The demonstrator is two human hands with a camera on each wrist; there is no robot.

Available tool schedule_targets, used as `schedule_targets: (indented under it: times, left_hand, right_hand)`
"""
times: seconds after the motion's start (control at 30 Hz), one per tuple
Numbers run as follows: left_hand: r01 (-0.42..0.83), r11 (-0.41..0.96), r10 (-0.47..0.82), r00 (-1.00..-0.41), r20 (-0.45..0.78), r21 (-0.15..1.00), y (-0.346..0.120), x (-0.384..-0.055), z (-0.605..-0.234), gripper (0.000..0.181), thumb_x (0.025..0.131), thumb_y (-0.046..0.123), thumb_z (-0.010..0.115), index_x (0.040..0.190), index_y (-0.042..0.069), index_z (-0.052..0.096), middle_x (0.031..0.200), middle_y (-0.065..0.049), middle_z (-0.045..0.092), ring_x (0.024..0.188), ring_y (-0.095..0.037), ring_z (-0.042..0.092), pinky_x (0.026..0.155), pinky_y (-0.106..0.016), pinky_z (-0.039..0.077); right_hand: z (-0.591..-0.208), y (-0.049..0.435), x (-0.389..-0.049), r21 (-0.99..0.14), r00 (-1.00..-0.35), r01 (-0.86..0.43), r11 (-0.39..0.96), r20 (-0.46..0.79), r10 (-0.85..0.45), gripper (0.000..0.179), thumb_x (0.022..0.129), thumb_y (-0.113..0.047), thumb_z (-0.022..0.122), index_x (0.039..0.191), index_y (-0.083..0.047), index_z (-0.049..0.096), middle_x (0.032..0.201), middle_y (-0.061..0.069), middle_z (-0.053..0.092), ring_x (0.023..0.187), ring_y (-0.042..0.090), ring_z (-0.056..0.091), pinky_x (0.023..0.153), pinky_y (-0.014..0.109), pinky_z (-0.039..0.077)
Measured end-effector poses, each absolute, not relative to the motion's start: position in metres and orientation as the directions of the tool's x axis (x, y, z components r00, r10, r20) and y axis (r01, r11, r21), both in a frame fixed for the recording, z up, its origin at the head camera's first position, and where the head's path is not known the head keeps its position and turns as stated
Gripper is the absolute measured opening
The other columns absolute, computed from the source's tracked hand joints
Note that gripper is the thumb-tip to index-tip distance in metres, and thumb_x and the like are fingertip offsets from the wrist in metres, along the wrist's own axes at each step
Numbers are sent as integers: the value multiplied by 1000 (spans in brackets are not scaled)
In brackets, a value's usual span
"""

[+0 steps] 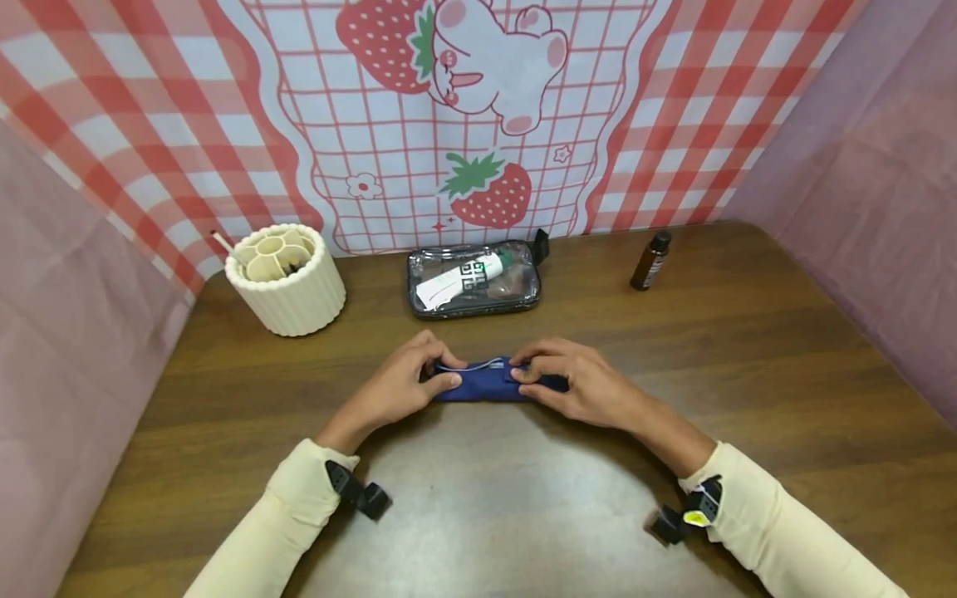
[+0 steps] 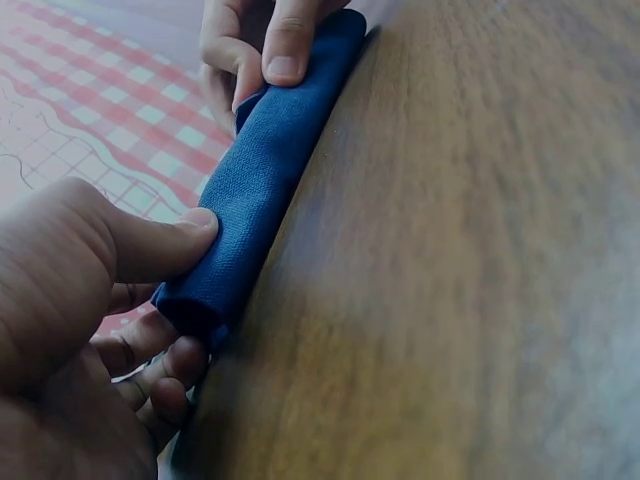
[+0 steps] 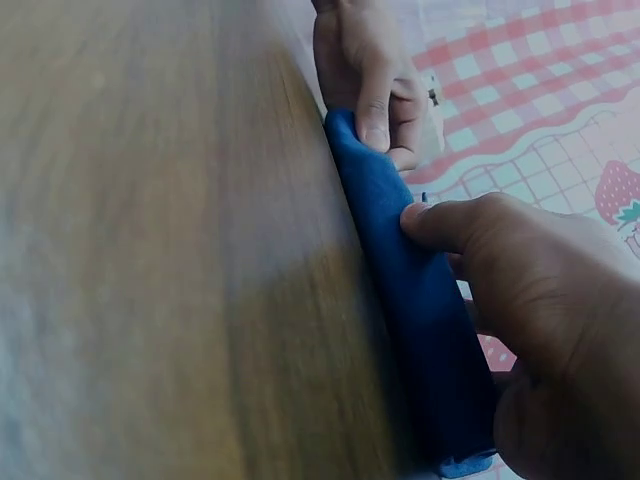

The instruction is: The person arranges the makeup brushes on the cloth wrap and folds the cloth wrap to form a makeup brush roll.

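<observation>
A rolled blue cloth bundle (image 1: 484,384) lies crosswise on the table, with a pale cord (image 1: 478,365) along its far edge and a small label near the middle. My left hand (image 1: 404,378) pinches its left end; in the left wrist view the thumb presses on top and the fingers curl beneath the end (image 2: 195,310). With thumb and fingers, my right hand (image 1: 571,378) grips the right part of the roll, and in the right wrist view that thumb lies along its side (image 3: 410,290). What the roll holds inside, if anything, is hidden.
Behind the bundle lies a clear zip pouch (image 1: 419,282) with a white tube (image 1: 459,278) in it. A cream ribbed holder (image 1: 292,299) stands at the back left, and a small dark bottle (image 1: 650,262) at the back right. A checked cloth (image 1: 643,166) hangs behind the table.
</observation>
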State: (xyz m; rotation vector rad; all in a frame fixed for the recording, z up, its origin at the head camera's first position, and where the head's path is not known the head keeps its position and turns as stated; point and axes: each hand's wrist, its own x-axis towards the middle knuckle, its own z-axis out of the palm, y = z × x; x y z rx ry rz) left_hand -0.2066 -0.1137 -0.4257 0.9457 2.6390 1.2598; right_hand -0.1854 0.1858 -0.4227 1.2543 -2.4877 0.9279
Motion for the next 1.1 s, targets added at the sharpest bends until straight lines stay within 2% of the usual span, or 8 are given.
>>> schedule_targets:
  times: [0.23, 0.57, 0.8, 0.97, 1.1]
  left_hand:
    - [513, 464, 569, -798, 201, 723, -115, -205, -428, 11, 92, 18, 74, 104, 18, 74, 92, -2, 54, 78, -18, 48, 69, -33, 40]
    - [512, 445, 578, -791, 201, 735, -115, -206, -429, 11, 94, 19, 73, 104, 19, 74, 94, -2, 53, 79, -18, 48, 70, -33, 41]
    - [500, 444, 581, -792, 186, 743, -117, -205, -429, 12, 94, 20, 73, 106, 21, 74, 95, -2, 53, 79, -17, 47, 69, -33, 41]
    - [500, 443, 581, -792, 186, 744, -118, -207, -428, 12, 94, 21, 73, 106, 21, 74, 95, -2, 53, 80, -17, 47, 70, -34, 41]
    - [504, 443, 588, -788, 185, 741, -119, -209, -428, 12, 95, 22, 72, 106, 21, 73, 96, -3, 54, 81, -17, 48, 71, -34, 42]
  right_hand:
    - [-420, 184, -183, -361, -589, -806, 470, 409, -697, 14, 94, -24, 73, 108, -21, 75, 126, -1, 63, 116, 11, 57, 95, 36, 50]
    - [-419, 180, -184, -355, -605, -794, 493, 379, -700, 15, 97, -25, 68, 110, -19, 72, 124, -1, 62, 117, 12, 54, 99, 36, 46]
    - [-424, 179, -186, -456, -646, -757, 468, 410, -644, 4, 97, -24, 68, 101, -22, 69, 118, -7, 63, 116, 10, 54, 98, 36, 45]
    - [-428, 179, -187, -459, -628, -776, 433, 488, -607, 5, 93, -20, 73, 96, -21, 69, 113, -7, 66, 111, 10, 59, 94, 35, 49]
    - [-427, 179, -188, -409, -589, -808, 425, 519, -620, 5, 92, -19, 74, 94, -18, 70, 112, -5, 67, 108, 10, 59, 91, 33, 51]
